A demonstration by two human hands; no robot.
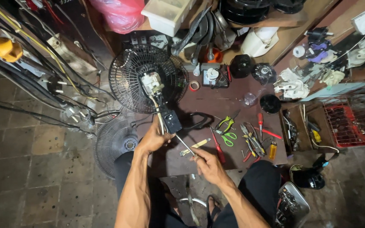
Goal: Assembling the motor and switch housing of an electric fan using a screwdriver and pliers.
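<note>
On a low brown table [233,105], the left hand [153,139] is gripping a fan's stem [162,122] beside its black switch box [172,121], while the right hand [205,164] is clasping a screwdriver [184,144] against it.

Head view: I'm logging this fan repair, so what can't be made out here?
- Screwdriver tip: too small.
- Right hand grip: fingers curl over the handle.
- Left hand palm side: turned away on the fan neck.
- Red crate contents: wire mesh covers them.
</note>
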